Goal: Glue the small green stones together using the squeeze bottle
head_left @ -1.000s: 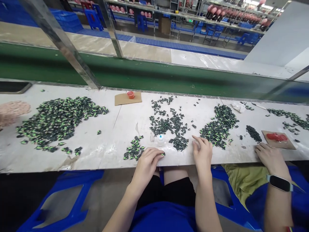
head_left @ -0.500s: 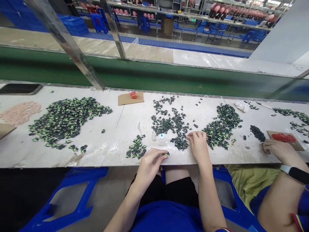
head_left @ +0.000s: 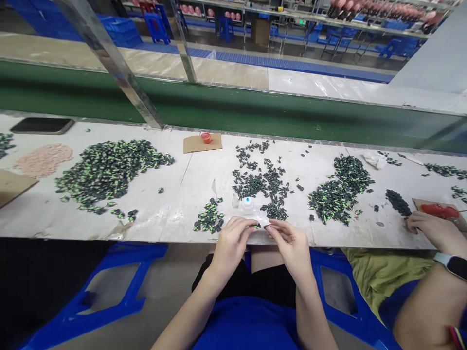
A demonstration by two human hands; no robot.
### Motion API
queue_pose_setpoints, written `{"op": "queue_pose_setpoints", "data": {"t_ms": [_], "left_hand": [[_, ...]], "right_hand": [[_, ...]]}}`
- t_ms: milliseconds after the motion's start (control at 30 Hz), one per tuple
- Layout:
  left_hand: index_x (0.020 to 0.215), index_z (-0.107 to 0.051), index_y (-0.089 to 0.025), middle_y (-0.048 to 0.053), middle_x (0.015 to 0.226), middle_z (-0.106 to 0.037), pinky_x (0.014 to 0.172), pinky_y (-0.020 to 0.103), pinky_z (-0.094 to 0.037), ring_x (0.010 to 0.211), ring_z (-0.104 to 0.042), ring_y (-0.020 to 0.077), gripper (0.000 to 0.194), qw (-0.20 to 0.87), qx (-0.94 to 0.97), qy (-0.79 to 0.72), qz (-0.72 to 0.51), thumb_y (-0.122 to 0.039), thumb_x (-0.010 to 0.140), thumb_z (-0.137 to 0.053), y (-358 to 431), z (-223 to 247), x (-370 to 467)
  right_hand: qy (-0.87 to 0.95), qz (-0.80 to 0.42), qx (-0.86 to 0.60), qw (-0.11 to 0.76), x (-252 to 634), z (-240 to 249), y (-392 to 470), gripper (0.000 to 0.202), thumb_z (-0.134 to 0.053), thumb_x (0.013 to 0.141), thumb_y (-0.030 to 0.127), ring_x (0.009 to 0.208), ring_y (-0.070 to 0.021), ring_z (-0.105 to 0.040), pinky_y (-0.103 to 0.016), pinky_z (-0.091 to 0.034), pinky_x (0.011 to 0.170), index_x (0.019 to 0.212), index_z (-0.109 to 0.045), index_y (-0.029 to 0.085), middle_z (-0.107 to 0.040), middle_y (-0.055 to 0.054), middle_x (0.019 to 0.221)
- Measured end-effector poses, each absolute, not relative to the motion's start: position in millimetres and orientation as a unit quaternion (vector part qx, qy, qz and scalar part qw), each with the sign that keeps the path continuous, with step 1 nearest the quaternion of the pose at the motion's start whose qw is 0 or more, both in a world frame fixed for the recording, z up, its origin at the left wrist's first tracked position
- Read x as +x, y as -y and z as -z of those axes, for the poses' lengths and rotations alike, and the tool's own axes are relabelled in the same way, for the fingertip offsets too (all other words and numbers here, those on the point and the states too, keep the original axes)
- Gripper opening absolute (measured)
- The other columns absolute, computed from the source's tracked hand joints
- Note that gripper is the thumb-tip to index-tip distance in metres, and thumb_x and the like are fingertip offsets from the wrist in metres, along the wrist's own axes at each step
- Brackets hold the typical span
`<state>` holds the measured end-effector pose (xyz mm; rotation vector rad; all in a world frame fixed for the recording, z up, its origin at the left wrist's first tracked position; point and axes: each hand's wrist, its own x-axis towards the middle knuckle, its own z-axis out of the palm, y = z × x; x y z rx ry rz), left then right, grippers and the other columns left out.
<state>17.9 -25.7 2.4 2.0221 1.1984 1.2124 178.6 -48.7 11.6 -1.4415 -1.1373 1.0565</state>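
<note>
Between the fingertips of my left hand (head_left: 233,239) is a small black-and-green piece (head_left: 257,225). My right hand (head_left: 290,241) pinches a small dark piece (head_left: 267,226), close beside the other one; whether the two touch I cannot tell. Just beyond my hands stands a small white bottle with a blue tip (head_left: 248,202). Small dark pieces (head_left: 275,211) lie scattered behind and around it. A little heap of black-and-green pieces (head_left: 209,217) lies left of my left hand, and a bigger black-and-green heap (head_left: 333,201) is off to the right.
Far left are a large black-and-green heap (head_left: 113,172), pink pieces (head_left: 44,160) and a phone (head_left: 43,125). A red pot (head_left: 206,138) sits on cardboard (head_left: 193,144). At right, a co-worker's hand (head_left: 434,228) is near a dark pile (head_left: 397,202). A metal post (head_left: 120,73) rises behind.
My right hand has come left from the scattered dark pieces, bringing one to the piece in my left hand. My left hand stays pinched. The whole view has shifted slightly.
</note>
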Motion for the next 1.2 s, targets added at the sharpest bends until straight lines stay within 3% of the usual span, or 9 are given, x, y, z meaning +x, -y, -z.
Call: {"op": "queue_pose_setpoints", "data": {"t_ms": [100,500,733,900,1200], "left_hand": [[0.095,-0.065,-0.018,0.005,0.086,-0.071,0.072,0.030,-0.055,0.084,-0.065,0.0191,0.015,0.224,0.753,-0.433,-0.443,-0.017,0.093,-0.050,26,-1,18],[0.095,-0.066,-0.019,0.006,0.084,-0.070,0.071,0.032,-0.054,0.082,-0.063,0.0196,0.018,0.259,0.762,-0.397,-0.441,-0.013,0.092,-0.050,27,1,18],[0.096,-0.067,-0.019,0.006,0.081,-0.069,0.069,0.032,-0.054,0.080,-0.062,0.0189,0.022,0.221,0.773,-0.358,-0.475,-0.012,0.094,-0.046,27,-3,19],[0.095,-0.070,-0.019,0.008,0.085,-0.073,0.073,0.034,-0.057,0.082,-0.066,0.0198,0.015,0.318,0.719,-0.398,-0.473,-0.015,0.089,-0.057,30,-5,22],[0.092,-0.072,-0.018,0.005,0.087,-0.073,0.076,0.030,-0.060,0.079,-0.072,0.0182,0.018,0.454,0.582,-0.499,-0.455,-0.017,0.074,-0.066,39,-7,28]], "right_hand": [[0.459,-0.459,-0.580,0.492,175,-15,48,0.018,-0.072,0.074,0.036,0.068,-0.0208,-0.073,-0.034,-0.063,0.068,0.083,-0.076,0.021,-0.076,-0.004,0.081],[0.481,-0.466,-0.558,0.490,173,-16,47,0.012,-0.073,0.073,0.032,0.074,-0.0216,-0.073,-0.033,-0.063,0.070,0.076,-0.077,0.021,-0.076,-0.004,0.079],[0.486,-0.442,-0.545,0.521,174,-11,45,0.008,-0.074,0.068,0.027,0.063,-0.0171,-0.070,-0.028,-0.061,0.062,0.073,-0.075,0.021,-0.074,-0.003,0.071],[0.492,-0.415,-0.547,0.535,176,-4,45,0.023,-0.074,0.066,0.023,0.063,-0.0169,-0.070,-0.028,-0.062,0.061,0.089,-0.073,0.020,-0.074,-0.002,0.069],[0.573,-0.354,-0.542,0.503,179,-4,50,0.027,-0.070,0.070,0.021,0.066,-0.0184,-0.073,-0.029,-0.062,0.063,0.097,-0.069,0.022,-0.074,-0.002,0.073]]}}
